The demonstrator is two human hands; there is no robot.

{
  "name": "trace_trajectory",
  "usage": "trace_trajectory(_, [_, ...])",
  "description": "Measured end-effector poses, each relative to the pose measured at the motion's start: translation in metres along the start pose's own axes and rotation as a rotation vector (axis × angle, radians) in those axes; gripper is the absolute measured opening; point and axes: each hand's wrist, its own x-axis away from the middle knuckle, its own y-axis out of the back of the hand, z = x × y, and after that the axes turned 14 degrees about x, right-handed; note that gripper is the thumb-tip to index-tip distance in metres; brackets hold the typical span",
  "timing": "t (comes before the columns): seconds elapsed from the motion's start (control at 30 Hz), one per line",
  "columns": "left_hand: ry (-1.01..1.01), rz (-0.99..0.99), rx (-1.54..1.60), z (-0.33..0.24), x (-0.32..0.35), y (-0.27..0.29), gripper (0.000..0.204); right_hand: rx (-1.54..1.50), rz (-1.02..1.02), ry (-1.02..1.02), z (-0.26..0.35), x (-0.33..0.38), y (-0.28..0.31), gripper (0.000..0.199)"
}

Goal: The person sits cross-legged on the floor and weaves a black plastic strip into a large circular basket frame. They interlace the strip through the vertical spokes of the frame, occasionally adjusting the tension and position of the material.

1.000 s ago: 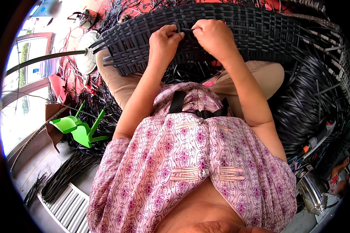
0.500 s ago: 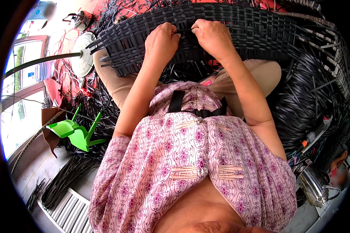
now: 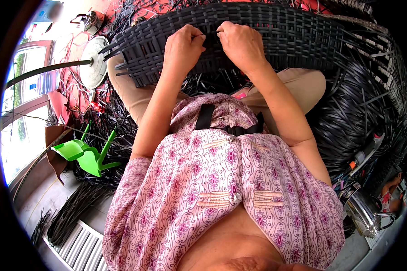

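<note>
A long, curved panel woven from flat black strips lies across my bent legs, with loose strip ends sticking out at its left. Both hands are at its middle, a small gap apart. My left hand is closed, thumb against the fingers, pinching a black strip at the panel. To its right, my right hand is also closed, its fingertips pinching at the dark weave. The strip is mostly hidden by the fingers and blends into the panel.
Heaps of loose black strips lie on both sides. At left are a green plastic piece, a round pale disc and a white slatted piece. A shiny metal kettle-like vessel stands at lower right.
Both hands have shifted slightly left along the panel, still closed. The panel has stayed nearly in place.
</note>
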Motion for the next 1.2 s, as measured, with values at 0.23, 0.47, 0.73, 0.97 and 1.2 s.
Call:
trace_trajectory(0.23, [0.15,-0.028,0.41,0.018,0.003,0.024,0.011,-0.802,0.126,-0.193,0.001,0.0,0.012,0.037])
trace_trajectory(0.47, [0.206,-0.026,0.512,0.022,0.017,0.053,0.012,-0.089,-0.51,0.238,0.011,-0.005,0.002,0.033])
trace_trajectory(0.73, [0.221,-0.153,0.549,0.043,0.032,0.101,0.011,0.017,-0.669,0.365,0.005,-0.012,-0.027,0.025])
trace_trajectory(0.97, [0.143,-0.185,0.561,0.048,0.067,0.175,0.007,-0.105,-0.514,0.364,0.02,0.001,-0.023,0.029])
trace_trajectory(1.2, [-0.092,-0.023,0.353,-0.056,0.103,0.144,0.005,-0.675,-0.233,0.603,0.093,-0.001,0.024,0.025])
